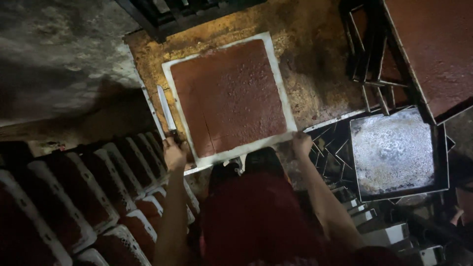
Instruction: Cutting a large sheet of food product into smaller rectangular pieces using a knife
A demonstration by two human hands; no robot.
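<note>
A square slab of dark reddish-brown material (229,96) lies on a white board (277,79) on a stained yellowish table (305,44). My left hand (173,153) is at the board's near left corner, shut on the dark handle of a long knife (165,108) whose blade lies along the board's left edge. My right hand (301,144) grips the board's near right corner. A faint cut line runs through the slab near its front.
Rows of white trays (88,197) filled with the same reddish material slant at the lower left. An empty metal tray (394,150) sits at the right on dark racks. Another reddish slab (433,44) is at the top right. Grey floor lies at the upper left.
</note>
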